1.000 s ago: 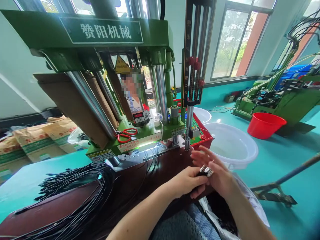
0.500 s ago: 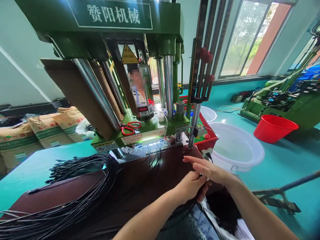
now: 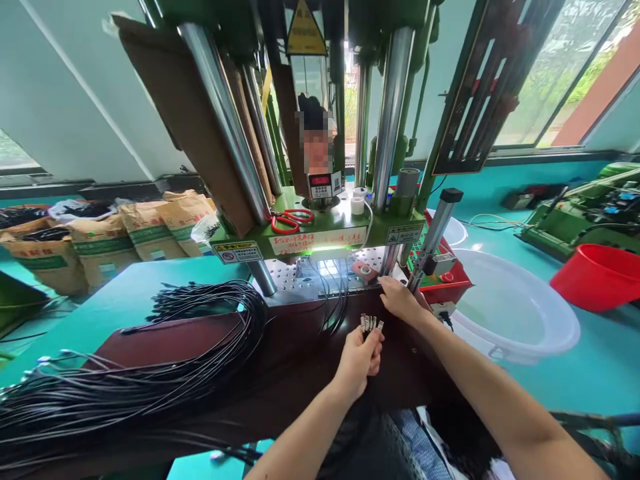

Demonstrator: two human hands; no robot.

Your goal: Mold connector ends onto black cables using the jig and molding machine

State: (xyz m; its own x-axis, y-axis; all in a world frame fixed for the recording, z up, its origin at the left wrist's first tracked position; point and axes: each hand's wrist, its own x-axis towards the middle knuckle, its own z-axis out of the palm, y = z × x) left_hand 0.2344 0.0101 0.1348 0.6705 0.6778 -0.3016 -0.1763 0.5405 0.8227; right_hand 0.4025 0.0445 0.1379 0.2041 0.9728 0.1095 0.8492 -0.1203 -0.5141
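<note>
My left hand (image 3: 359, 360) is closed around a bunch of black cables, their metal plugs (image 3: 371, 324) sticking up above the fingers. The cable lengths below the fist are mostly hidden by the hand and arm. Further forward, my right hand (image 3: 401, 300) reaches to the front right of the green press (image 3: 320, 230), beside a steel post. Its fingers point forward and left, holding nothing that I can see. Several black cables (image 3: 337, 307) hang from the lit metal mould plate (image 3: 290, 277) onto the brown tabletop (image 3: 295, 360).
A large bundle of black cables (image 3: 235, 333) lies on the left of the table. Red-handled scissors (image 3: 291, 221) rest on the press. At right are a red control box (image 3: 453, 283), a white tub (image 3: 520, 307) and a red bucket (image 3: 600, 277). A person is behind the press.
My hands have come apart. The right has moved forward to the press; the left has shifted slightly left, its metal plugs now showing. The view has turned left and down.
</note>
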